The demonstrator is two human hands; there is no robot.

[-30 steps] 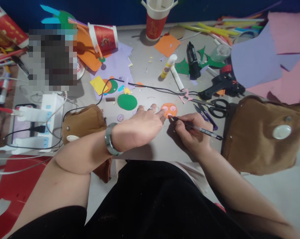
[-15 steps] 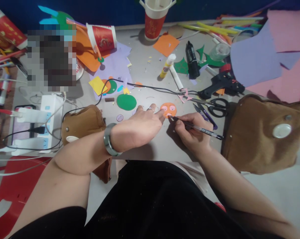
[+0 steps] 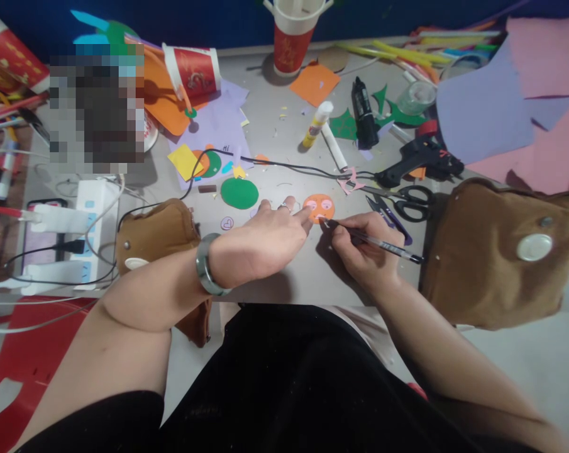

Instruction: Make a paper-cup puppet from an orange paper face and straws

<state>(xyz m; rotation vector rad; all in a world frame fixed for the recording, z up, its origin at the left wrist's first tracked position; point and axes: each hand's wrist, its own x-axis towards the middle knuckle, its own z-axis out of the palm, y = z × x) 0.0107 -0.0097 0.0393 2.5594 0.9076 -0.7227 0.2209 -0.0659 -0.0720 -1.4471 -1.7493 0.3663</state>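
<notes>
An orange paper circle point(image 3: 322, 214) with pink eye shapes and a small pink mouth patch lies flat on the table. My left hand point(image 3: 270, 236) has its fingers stretched out, with fingertips touching the circle's left edge. In my right hand point(image 3: 366, 251) is a black gel pen point(image 3: 383, 244), its tip at the lower part of the circle. A green paper oval point(image 3: 239, 192) lies beyond my left hand, near a small paper disc point(image 3: 227, 223) with a drawn heart. Past my right hand are black-handled scissors point(image 3: 414, 204) and a dark purple cutter point(image 3: 392, 220).
A glue stick point(image 3: 317, 124), a black marker point(image 3: 364, 113) and a glue gun point(image 3: 419, 160) with its cable lie farther back. Paper cups point(image 3: 293, 41) stand or lie behind. Brown bags point(image 3: 501, 251) flank the work area; a power strip point(image 3: 93, 229) is at left.
Almost nothing differs. The pen tip stays on the circle's lower part, and both hands hold their places; the whole view has shifted very slightly.
</notes>
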